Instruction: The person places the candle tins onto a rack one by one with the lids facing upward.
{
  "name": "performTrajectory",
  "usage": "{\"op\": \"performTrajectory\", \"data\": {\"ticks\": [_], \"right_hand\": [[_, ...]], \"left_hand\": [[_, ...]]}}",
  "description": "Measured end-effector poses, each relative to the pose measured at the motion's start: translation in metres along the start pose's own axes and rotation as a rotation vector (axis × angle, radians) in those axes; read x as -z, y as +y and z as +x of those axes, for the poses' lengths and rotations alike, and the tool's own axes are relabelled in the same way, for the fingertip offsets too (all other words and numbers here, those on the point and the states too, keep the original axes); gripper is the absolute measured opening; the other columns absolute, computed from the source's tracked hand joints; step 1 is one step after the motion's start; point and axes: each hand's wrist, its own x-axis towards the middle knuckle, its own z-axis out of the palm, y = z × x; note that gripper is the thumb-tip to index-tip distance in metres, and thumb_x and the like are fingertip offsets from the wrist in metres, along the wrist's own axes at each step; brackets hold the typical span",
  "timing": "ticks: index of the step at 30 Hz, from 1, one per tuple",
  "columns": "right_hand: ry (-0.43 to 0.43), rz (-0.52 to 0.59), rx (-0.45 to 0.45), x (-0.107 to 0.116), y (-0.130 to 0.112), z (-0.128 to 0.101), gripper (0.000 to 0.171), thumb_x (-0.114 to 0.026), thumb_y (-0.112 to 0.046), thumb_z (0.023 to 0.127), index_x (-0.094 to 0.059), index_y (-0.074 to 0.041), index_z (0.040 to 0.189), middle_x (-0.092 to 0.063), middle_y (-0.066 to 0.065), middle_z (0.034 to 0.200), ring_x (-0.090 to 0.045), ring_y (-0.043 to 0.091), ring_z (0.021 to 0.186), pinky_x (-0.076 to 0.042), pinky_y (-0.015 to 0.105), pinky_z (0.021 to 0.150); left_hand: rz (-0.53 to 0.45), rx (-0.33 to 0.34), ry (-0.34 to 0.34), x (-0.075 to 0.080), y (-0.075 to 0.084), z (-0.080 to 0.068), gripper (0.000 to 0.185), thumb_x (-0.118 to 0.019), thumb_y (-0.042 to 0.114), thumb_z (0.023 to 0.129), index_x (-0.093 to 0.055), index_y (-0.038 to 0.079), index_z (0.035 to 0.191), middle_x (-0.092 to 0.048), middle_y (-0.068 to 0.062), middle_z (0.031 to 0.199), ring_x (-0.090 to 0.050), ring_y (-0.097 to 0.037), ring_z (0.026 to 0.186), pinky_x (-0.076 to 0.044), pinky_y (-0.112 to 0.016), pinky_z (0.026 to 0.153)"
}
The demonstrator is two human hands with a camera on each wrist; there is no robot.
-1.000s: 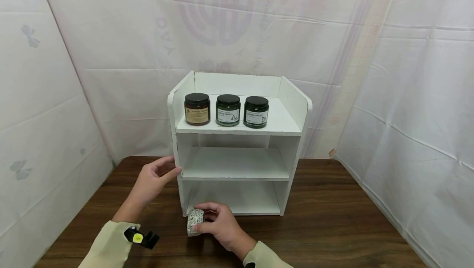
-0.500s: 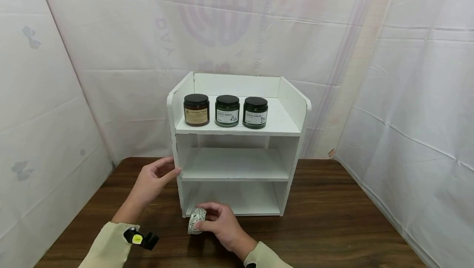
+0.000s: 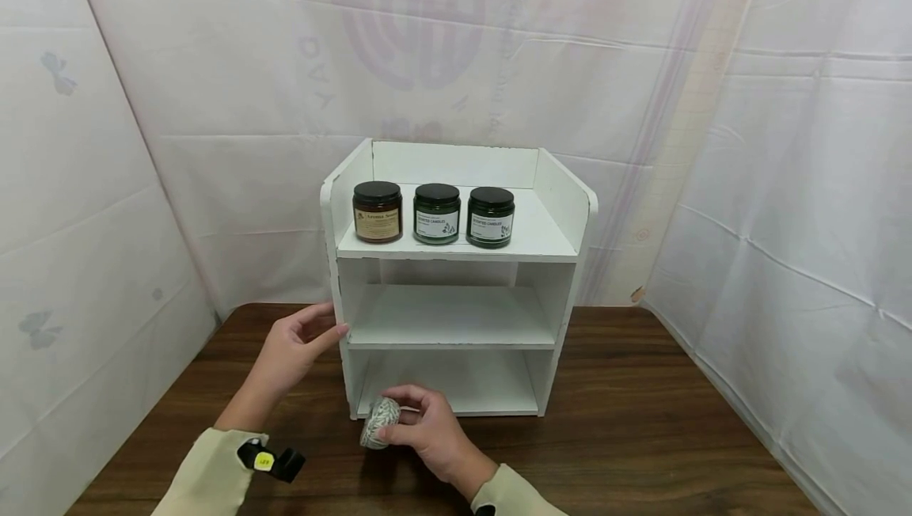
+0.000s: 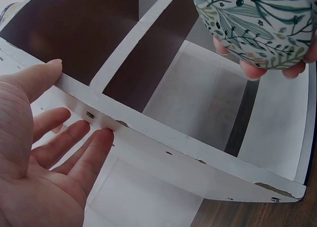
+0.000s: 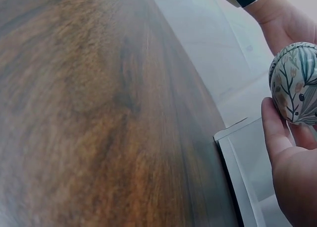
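My right hand holds a small round tin between thumb and fingers, tilted, in front of the lower left corner of a white shelf unit. Green leaves and twigs on a white ground cover the tin in the left wrist view; the right wrist view cuts off part of it. My left hand rests against the unit's left side panel. Its thumb lies at the panel's front edge, and the relaxed fingers touch the outer face. In the head view, some left fingertips are hidden behind the panel.
An amber jar, a green jar and a darker green jar, all black-lidded, stand in a row on the top shelf. Below are two lower shelves. The unit stands on a dark wooden table, with pale cloth behind and beside it.
The tin has tilted in my right hand and shifted slightly up and to the right, towards the bottom shelf. My left hand stays at the side panel.
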Motion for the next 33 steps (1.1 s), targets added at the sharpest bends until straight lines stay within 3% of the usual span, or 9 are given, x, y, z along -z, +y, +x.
{"op": "performTrajectory", "data": {"ticks": [9, 15, 27, 33], "right_hand": [[-0.015, -0.012, 0.013, -0.001, 0.000, 0.001, 0.058, -0.072, 0.011, 0.077, -0.059, 0.008, 0.134, -0.060, 0.012, 0.124, -0.069, 0.019, 0.104, -0.059, 0.026, 0.080], [-0.027, -0.005, 0.017, -0.001, -0.001, 0.001, 0.060, -0.073, 0.014, 0.075, -0.057, 0.009, 0.133, -0.060, 0.014, 0.124, -0.068, 0.017, 0.101, -0.059, 0.026, 0.079], [-0.046, -0.114, 0.077, 0.002, -0.007, -0.003, 0.059, -0.080, 0.008, 0.078, -0.058, 0.007, 0.133, -0.066, 0.020, 0.129, -0.068, 0.014, 0.107, -0.057, 0.024, 0.090], [-0.054, -0.133, 0.096, 0.001, -0.014, -0.007, 0.062, -0.079, 0.010, 0.077, -0.057, 0.009, 0.134, -0.067, 0.016, 0.127, -0.068, 0.013, 0.106, -0.057, 0.024, 0.091]], "left_hand": [[-0.015, 0.000, -0.003, 0.000, 0.001, 0.000, 0.053, -0.071, 0.031, 0.099, -0.058, 0.008, 0.144, -0.067, -0.019, 0.133, -0.063, 0.006, 0.103, -0.055, -0.019, 0.082], [-0.017, -0.003, 0.001, 0.000, 0.001, 0.000, 0.052, -0.071, 0.030, 0.098, -0.059, 0.008, 0.144, -0.068, -0.019, 0.132, -0.063, 0.006, 0.102, -0.055, -0.019, 0.082], [-0.015, -0.006, -0.003, 0.000, 0.001, 0.000, 0.053, -0.071, 0.031, 0.098, -0.058, 0.008, 0.145, -0.067, -0.019, 0.134, -0.063, 0.006, 0.104, -0.055, -0.018, 0.083], [-0.022, -0.014, -0.002, 0.000, 0.001, -0.001, 0.052, -0.071, 0.029, 0.098, -0.058, 0.007, 0.144, -0.068, -0.020, 0.132, -0.063, 0.006, 0.103, -0.055, -0.018, 0.083]]}}
